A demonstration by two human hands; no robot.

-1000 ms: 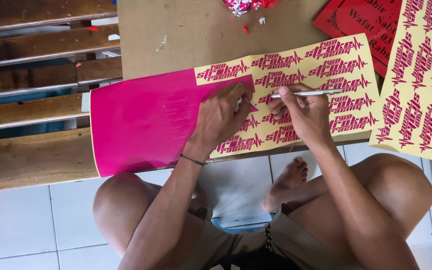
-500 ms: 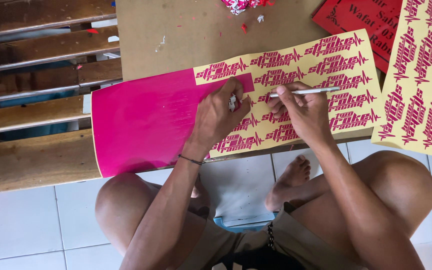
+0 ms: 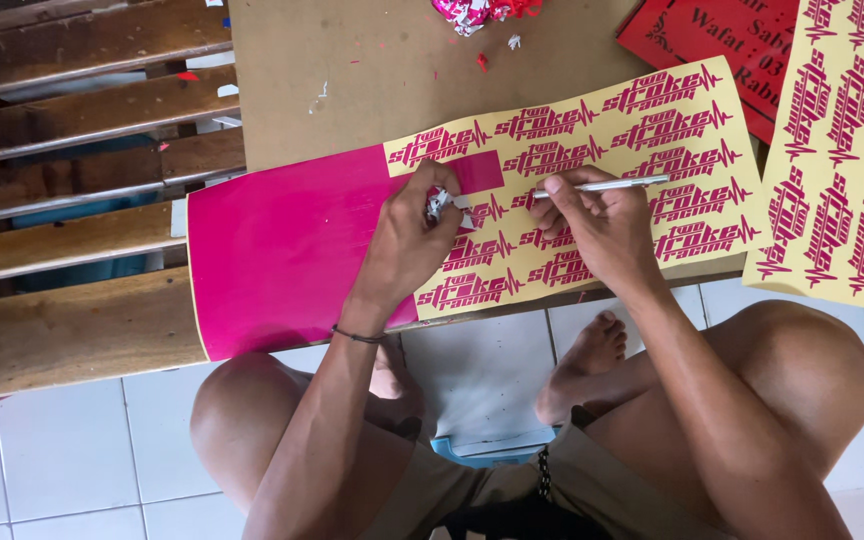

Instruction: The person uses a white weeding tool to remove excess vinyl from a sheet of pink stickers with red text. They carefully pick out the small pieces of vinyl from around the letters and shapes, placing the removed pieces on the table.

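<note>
The person sits low with bare knees up over a white tiled floor (image 3: 72,450), a foot showing between the legs. Both forearms reach out to the near edge of a brown board (image 3: 372,70), where a sheet of pink vinyl (image 3: 282,250) lies, its left half solid pink, its right half already stripped to yellow backing with rows of pink lettered stickers.

The left hand (image 3: 407,245), a thin band at its wrist, rests on the sheet near the line where pink meets yellow, its fingers pinched on a small crumpled scrap of peeled vinyl (image 3: 439,203). Just beside it, the right hand (image 3: 597,225) is closed around a slim silver craft knife (image 3: 607,185) that lies nearly flat, pointing toward the left hand.

Toward the board's right edge lies a second yellow sticker sheet (image 3: 842,150). At the far right corner sits a red sign (image 3: 712,30); along the far edge is a wad of pink scraps (image 3: 472,12). Left of the board runs a slatted wooden bench (image 3: 72,200).
</note>
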